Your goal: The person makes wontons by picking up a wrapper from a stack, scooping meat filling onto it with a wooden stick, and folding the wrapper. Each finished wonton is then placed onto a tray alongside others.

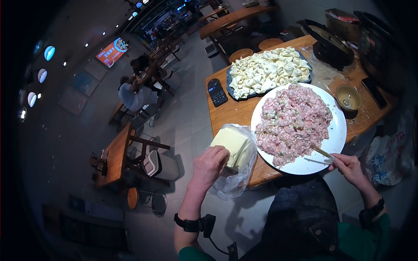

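Observation:
My left hand (212, 163) is closed, its fingers pinched at the near edge of a stack of pale yellow wonton wrappers (233, 141). The stack sits in a clear plastic bag (230, 189) at the table's left corner. A thin, flat stick (321, 152) is gripped in my right hand (348, 167), its far end in the pink minced meat filling (294, 122). That filling is heaped on a large white plate (337, 135). Behind the plate, a dark tray (230, 89) is piled with folded wontons (270, 69).
A dark phone-like keypad device (217, 92) lies left of the tray. At the right are a small bowl (348, 96), a black phone (373, 92) and a large dark pot (379, 52). Seated people (133, 93) are farther off at the left.

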`<state>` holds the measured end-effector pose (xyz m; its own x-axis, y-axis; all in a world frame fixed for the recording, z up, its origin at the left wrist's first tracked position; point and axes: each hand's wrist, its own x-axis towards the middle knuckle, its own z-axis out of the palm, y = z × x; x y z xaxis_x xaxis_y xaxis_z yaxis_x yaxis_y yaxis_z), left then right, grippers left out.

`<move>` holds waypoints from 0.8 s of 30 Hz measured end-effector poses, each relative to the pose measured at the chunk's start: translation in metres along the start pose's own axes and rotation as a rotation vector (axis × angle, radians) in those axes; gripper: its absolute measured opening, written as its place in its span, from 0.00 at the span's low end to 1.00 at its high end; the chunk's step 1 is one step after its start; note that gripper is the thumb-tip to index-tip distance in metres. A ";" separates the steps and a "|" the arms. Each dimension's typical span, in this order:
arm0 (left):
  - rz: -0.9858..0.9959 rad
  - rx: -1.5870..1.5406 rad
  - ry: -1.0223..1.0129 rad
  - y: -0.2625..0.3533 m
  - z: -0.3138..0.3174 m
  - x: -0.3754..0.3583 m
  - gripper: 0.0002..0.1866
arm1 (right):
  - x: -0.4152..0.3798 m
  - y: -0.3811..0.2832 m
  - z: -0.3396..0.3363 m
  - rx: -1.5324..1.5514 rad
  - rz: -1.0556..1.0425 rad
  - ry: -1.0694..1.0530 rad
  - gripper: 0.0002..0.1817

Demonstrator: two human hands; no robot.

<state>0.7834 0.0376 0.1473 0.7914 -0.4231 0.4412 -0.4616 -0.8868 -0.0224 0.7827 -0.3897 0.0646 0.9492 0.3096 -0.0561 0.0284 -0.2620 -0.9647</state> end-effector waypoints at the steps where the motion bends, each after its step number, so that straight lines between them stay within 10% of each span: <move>1: 0.003 -0.002 -0.001 -0.002 0.000 0.001 0.06 | 0.000 0.000 0.000 -0.006 -0.022 -0.012 0.14; 6: -0.665 -0.836 0.020 -0.039 0.018 0.003 0.05 | -0.004 0.012 -0.003 -0.085 -0.224 0.007 0.14; 13: -0.548 -2.272 0.608 -0.035 0.010 0.005 0.23 | -0.004 -0.002 -0.018 -0.760 -0.551 0.104 0.22; 18: -0.442 -2.603 0.420 0.029 0.027 -0.037 0.24 | 0.004 0.004 -0.023 -0.886 -0.640 0.168 0.24; 20: -0.817 -2.313 0.509 0.063 0.043 -0.052 0.22 | 0.012 0.013 -0.020 -0.930 -0.624 0.128 0.24; 24: -0.863 -2.452 0.302 0.104 0.066 -0.073 0.24 | 0.020 0.010 -0.010 -1.040 -0.518 -0.021 0.26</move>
<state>0.7040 -0.0362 0.0534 0.9885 -0.0973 -0.1161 0.1421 0.8613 0.4878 0.8054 -0.3949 0.0566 0.7439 0.6115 0.2696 0.6642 -0.7211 -0.1970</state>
